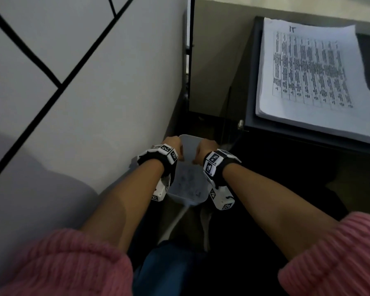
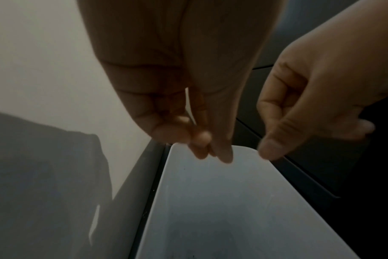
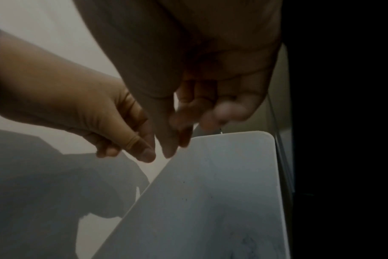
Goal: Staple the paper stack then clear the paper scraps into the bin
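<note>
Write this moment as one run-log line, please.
left hand: over bin, fingers curled | right hand: same | paper stack: on dark table | scraps: unclear

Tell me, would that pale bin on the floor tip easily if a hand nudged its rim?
Possibly. The bin looks like thin, pale plastic, so it is probably light. It seems taller than it is wide, which would favour tipping. Only small bits show at its bottom, adding little weight. The wall close beside it might stop a fall that way.

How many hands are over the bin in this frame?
2. The left hand is above the bin's left rim, the right hand above its right rim; both sit close together near its far end.
</note>
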Available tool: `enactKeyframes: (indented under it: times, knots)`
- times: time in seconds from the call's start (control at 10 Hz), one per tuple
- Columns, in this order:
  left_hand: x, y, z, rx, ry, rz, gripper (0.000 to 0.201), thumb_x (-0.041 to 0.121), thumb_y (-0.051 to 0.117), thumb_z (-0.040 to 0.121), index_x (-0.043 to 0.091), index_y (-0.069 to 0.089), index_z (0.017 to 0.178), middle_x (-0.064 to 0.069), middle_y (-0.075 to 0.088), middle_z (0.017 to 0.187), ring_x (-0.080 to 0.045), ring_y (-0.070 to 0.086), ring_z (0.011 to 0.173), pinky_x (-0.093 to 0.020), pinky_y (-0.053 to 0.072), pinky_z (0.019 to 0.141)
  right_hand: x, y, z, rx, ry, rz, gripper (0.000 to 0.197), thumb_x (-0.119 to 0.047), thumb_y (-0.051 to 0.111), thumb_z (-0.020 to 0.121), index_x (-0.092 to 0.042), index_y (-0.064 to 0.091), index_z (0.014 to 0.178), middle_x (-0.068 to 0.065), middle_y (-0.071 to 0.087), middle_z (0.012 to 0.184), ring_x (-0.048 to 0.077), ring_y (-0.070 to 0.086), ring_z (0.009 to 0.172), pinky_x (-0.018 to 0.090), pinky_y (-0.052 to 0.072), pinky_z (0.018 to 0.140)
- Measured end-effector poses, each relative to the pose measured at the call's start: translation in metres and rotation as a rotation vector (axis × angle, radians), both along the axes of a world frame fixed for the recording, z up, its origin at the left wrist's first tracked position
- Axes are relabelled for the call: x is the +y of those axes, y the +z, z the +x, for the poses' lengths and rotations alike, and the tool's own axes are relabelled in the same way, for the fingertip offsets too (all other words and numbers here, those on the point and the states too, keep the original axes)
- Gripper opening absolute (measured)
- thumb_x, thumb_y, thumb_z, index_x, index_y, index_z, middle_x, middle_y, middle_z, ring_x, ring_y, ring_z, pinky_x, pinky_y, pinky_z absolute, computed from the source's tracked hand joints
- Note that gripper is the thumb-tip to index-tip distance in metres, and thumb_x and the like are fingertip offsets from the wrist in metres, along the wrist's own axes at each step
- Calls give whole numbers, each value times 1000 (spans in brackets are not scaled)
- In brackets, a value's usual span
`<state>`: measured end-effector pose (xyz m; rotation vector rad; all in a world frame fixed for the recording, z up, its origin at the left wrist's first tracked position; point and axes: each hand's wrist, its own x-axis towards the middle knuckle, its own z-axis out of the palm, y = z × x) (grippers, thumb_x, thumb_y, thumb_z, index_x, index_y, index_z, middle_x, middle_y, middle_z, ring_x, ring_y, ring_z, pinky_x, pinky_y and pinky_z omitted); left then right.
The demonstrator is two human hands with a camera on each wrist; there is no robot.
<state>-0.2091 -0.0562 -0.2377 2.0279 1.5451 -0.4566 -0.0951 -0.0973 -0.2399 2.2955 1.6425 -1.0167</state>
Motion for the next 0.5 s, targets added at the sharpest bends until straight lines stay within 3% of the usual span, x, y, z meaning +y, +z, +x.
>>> enactKeyframes:
  times: [0.1, 0.2, 0.3, 0.4, 0.5]
  knots:
    - [-1, 1, 2, 7, -7, 5, 32, 19, 73, 77, 2, 69, 104, -15, 70, 109, -31, 65, 105, -34, 51, 87, -2, 4, -1, 33, -35, 53, 45, -30, 56, 91, -10, 52, 132, 10, 58, 130, 26, 56, 119, 28, 44, 91]
    - [1, 4, 4, -26, -8, 23, 35, 26, 62, 87, -3, 67, 106, -20, 67, 114, -35, 63, 107, -36, 49, 90, -5, 8, -3, 71, -69, 61, 36, -22, 50, 92, -4, 58, 122, 16, 61, 125, 31, 59, 115, 33, 48, 93]
    - [-1, 15, 4, -68, -11, 48, 36, 23, 46, 96, -4, 63, 112, -21, 64, 119, -35, 61, 109, -35, 48, 89, -15, 22, 2, 190, -60, 70, 43, -6, 50, 89, -8, 51, 131, 15, 56, 133, 30, 57, 120, 37, 47, 102]
    - [-2, 23, 1, -162, -31, 87, 36, 18, 46, 95, 6, 49, 129, -21, 58, 128, -35, 57, 115, -34, 45, 92, -26, 38, 5, 213, 8, 135, 54, -4, 52, 88, -12, 43, 141, 11, 45, 144, 26, 43, 134, 30, 34, 109]
    - [-8, 35, -5, -280, -23, 80, 52, 10, 57, 88, 11, 43, 138, -21, 61, 125, -33, 58, 116, -31, 44, 94, -47, 63, 7, 317, 75, 177, 56, -5, 52, 89, -15, 40, 142, 10, 42, 148, 25, 41, 135, 29, 35, 107]
